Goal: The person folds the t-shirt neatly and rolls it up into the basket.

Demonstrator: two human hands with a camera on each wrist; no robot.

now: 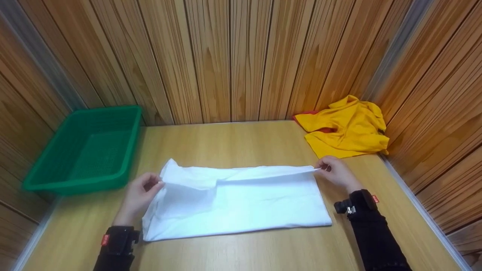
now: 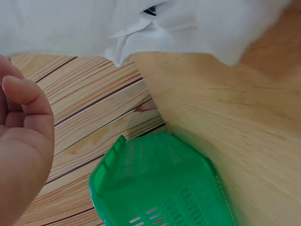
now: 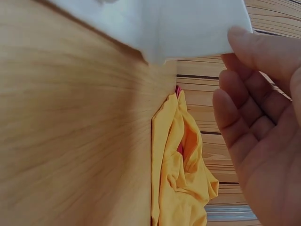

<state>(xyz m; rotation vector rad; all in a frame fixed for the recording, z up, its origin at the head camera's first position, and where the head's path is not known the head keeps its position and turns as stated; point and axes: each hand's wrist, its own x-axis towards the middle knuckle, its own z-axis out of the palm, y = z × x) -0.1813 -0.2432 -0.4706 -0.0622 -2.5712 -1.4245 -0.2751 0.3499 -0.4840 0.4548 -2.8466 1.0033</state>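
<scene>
A folded white cloth (image 1: 248, 203) lies lengthwise across the wooden table in front of me, its far edge raised. My left hand (image 1: 140, 192) pinches that edge near the left end, where the layers bunch and stand up. At the far right corner, my right hand (image 1: 337, 173) pinches the fabric between thumb and forefinger. The right wrist view shows the thumb on the corner of the cloth (image 3: 197, 28), other fingers loosely bent below. In the left wrist view a small dark spot shows among the folds of the cloth (image 2: 178, 28).
A green plastic basket (image 1: 126, 177) stands at the back left, beside my left hand. In the back right corner lies a crumpled yellow garment (image 1: 354, 128) with some red showing, just beyond my right hand. Wood-panelled walls (image 1: 241, 60) enclose the table (image 1: 233, 252) at the back and sides.
</scene>
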